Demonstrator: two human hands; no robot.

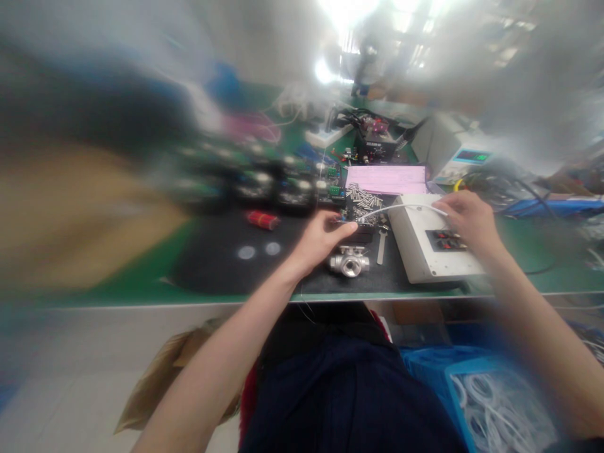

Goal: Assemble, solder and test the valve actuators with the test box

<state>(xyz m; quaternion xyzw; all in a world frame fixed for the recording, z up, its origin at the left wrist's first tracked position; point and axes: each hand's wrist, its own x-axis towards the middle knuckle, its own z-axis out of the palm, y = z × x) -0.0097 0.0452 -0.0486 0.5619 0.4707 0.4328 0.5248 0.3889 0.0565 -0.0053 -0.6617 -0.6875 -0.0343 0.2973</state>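
Observation:
My left hand (325, 236) is closed around the side of a small black device with a circuit board (361, 228), thumb along its near edge. A white cable (401, 206) arches from the board to my right hand (467, 217), whose fingers pinch it above a white box (410, 242). Set into the box's top is a black panel (446, 240) with red and black terminals. A metal valve body (350, 262) sits on the black mat just in front of the device. Beside it lies a flat wrench (381, 246).
Small metal screws or pins (363, 196) are heaped behind the device. Several round circuit-board units (292, 189) stand at the left, near a red cylinder (263, 219). A pink sheet (385, 179) and a bench instrument (453, 151) are farther back. A blue bin (453, 371) of white cables stands below the edge.

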